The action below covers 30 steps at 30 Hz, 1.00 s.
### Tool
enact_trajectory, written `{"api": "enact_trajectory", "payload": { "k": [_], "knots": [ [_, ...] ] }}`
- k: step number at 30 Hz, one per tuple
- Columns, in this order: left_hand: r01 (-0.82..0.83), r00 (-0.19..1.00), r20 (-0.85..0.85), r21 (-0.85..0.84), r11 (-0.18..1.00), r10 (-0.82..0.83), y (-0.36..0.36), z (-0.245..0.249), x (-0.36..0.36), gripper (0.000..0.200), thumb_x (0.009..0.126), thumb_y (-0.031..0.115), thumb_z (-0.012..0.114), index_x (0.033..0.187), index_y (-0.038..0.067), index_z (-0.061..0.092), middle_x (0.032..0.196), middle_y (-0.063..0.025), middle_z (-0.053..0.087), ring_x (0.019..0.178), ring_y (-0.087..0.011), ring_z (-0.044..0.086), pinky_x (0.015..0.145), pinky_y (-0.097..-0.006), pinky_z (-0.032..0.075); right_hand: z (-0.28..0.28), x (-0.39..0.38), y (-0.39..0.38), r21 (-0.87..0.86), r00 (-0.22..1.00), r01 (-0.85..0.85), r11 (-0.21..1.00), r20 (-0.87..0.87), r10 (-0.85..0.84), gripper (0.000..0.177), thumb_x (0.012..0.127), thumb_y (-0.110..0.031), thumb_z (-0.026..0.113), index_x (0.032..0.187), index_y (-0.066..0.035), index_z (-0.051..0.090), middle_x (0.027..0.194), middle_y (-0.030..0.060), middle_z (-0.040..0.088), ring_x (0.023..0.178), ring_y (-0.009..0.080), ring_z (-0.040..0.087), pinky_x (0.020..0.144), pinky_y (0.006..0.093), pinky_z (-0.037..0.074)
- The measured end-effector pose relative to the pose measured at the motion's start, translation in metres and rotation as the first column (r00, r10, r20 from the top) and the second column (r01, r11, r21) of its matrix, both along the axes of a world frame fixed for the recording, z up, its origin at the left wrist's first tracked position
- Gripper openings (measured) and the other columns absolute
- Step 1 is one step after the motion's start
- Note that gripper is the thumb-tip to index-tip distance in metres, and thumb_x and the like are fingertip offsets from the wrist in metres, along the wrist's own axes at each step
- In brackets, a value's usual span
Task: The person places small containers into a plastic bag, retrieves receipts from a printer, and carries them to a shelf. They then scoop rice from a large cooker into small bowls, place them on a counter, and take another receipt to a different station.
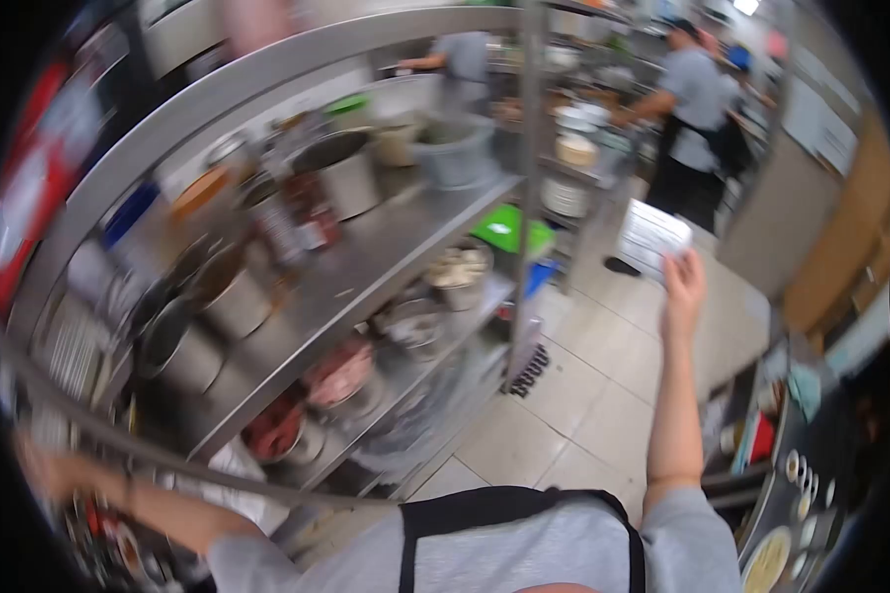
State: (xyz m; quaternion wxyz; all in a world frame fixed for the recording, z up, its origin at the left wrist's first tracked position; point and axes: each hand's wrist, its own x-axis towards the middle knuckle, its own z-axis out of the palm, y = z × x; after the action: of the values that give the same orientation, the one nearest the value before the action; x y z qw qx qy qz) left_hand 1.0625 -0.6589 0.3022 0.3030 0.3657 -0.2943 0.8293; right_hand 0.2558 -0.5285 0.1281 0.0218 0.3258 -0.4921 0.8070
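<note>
My right hand (684, 287) is raised in front of me at the end of an outstretched arm. Its fingers are closed on a white paper slip (652, 237) with printed lines too blurred to read. Far to the left, my left hand (55, 469) reaches out beside the steel shelf rack (366, 259). Motion smears its fingers, so what it touches cannot be made out. White plates (70, 356) are stacked on the rack just above that hand.
Metal pots (341, 173) and tubs crowd the upper shelf. Below are bowls of pink meat (338, 371) and a green lid (514, 229). A tiled floor aisle (573, 395) runs forward to a co-worker (697, 89) at a counter. Cardboard boxes (840, 257) stand at right.
</note>
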Motion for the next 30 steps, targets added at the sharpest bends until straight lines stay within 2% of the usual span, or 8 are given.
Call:
{"api": "enact_trajectory", "payload": {
  "k": [2,4,6,8,11,13,24,30],
  "knots": [
    [0.216,0.933,-0.217,-0.297,0.93,-0.286,0.027,-0.043,-0.16,0.022,0.088,0.012,0.039,0.089,0.002,0.058,0.08,-0.0081,0.061,0.072,-0.0221,0.059,0.064,-0.0311,0.049,0.019,-0.015,0.004,-0.07,0.997,-0.073,0.995,-0.039,0.07,0.021,0.083,-0.006,0.055,0.103,-0.002,0.049,0.089,0.0019,0.055,0.084,0.0081,0.052,0.075,0.0213,0.042],
    [0.995,-0.081,-0.11,-0.064,-0.075,-0.991,0.033,-0.077,-0.34,0.038,0.088,0.025,0.034,0.082,-0.01,0.049,0.076,-0.0206,0.053,0.068,-0.0297,0.055,0.066,-0.0375,0.048,0.031,-0.037,0.01,-0.136,0.989,-0.145,0.98,-0.043,0.14,0.021,0.082,-0.004,0.055,0.103,-0.004,0.049,0.086,-0.0008,0.054,0.08,0.0063,0.051,0.072,0.0197,0.042],
    [0.714,-0.606,-0.554,-0.064,-0.697,-0.57,0.035,-0.131,-0.488,0.052,0.087,0.039,0.035,0.098,-0.011,0.043,0.094,-0.0255,0.05,0.08,-0.0325,0.053,0.067,-0.0369,0.049,0.031,-0.057,0.011,-0.156,0.965,-0.262,0.952,-0.05,0.257,0.022,0.082,-0.003,0.055,0.103,-0.006,0.05,0.085,-0.0023,0.054,0.078,0.0053,0.05,0.07,0.0191,0.042],
    [0.252,-0.485,-0.869,-0.245,-0.936,0.097,0.046,-0.145,-0.607,0.084,0.076,0.064,0.043,0.116,-0.01,0.04,0.11,-0.0228,0.048,0.094,-0.0311,0.054,0.075,-0.0373,0.047,0.025,-0.062,0.019,0.042,0.877,-0.464,0.885,-0.12,0.466,0.021,0.082,-0.004,0.056,0.102,-0.005,0.052,0.085,-0.0017,0.054,0.078,0.0059,0.05,0.07,0.0215,0.043],
    [-0.322,-0.029,-0.714,-0.656,-0.683,0.699,0.035,-0.173,-0.717,0.068,0.077,0.048,0.058,0.117,-0.006,0.044,0.108,-0.0156,0.055,0.096,-0.0208,0.056,0.077,-0.0302,0.047,0.011,-0.089,0.024,0.484,0.643,-0.448,0.752,-0.409,0.647,0.026,0.078,-0.005,0.057,0.103,-0.002,0.05,0.085,0.0095,0.061,0.08,0.0188,0.06,0.069,0.0294,0.046],
    [-0.023,0.168,-0.789,-0.602,-0.798,0.591,0.031,-0.175,-0.762,0.037,0.078,0.017,0.064,0.105,-0.004,0.053,0.093,-0.0092,0.062,0.084,-0.0132,0.059,0.073,-0.0248,0.047,0.008,-0.128,0.024,0.558,0.676,-0.401,0.726,-0.354,0.646,0.026,0.078,-0.002,0.055,0.104,-0.003,0.051,0.087,0.0093,0.061,0.078,0.0191,0.06,0.069,0.0294,0.046],
    [0.178,-0.441,-0.69,-0.694,-0.698,0.573,-0.048,-0.221,-0.944,0.007,0.083,0.004,0.054,0.088,0.0,0.055,0.082,-0.008,0.062,0.068,-0.0098,0.058,0.065,-0.0201,0.046,-0.007,-0.313,-0.095,0.38,0.606,-0.265,0.886,-0.649,0.46,0.01,0.073,0.002,0.054,0.077,-0.002,0.062,0.071,0.0125,0.058,0.069,0.0274,0.058,0.062,0.0332,0.045],
    [-0.009,-0.436,-0.712,-0.607,-0.794,0.55,-0.116,-0.228,-1.168,0.064,0.091,0.029,0.038,0.136,0.0,0.003,0.141,-0.0166,0.011,0.13,-0.0221,0.014,0.105,-0.0351,0.013,0.008,-0.46,-0.316,-0.049,0.964,-0.015,0.999,-0.265,0.002,0.013,0.075,0.001,0.055,0.083,-0.002,0.065,0.077,0.0118,0.061,0.071,0.0208,0.059,0.065,0.0269,0.044]
  ]
}}
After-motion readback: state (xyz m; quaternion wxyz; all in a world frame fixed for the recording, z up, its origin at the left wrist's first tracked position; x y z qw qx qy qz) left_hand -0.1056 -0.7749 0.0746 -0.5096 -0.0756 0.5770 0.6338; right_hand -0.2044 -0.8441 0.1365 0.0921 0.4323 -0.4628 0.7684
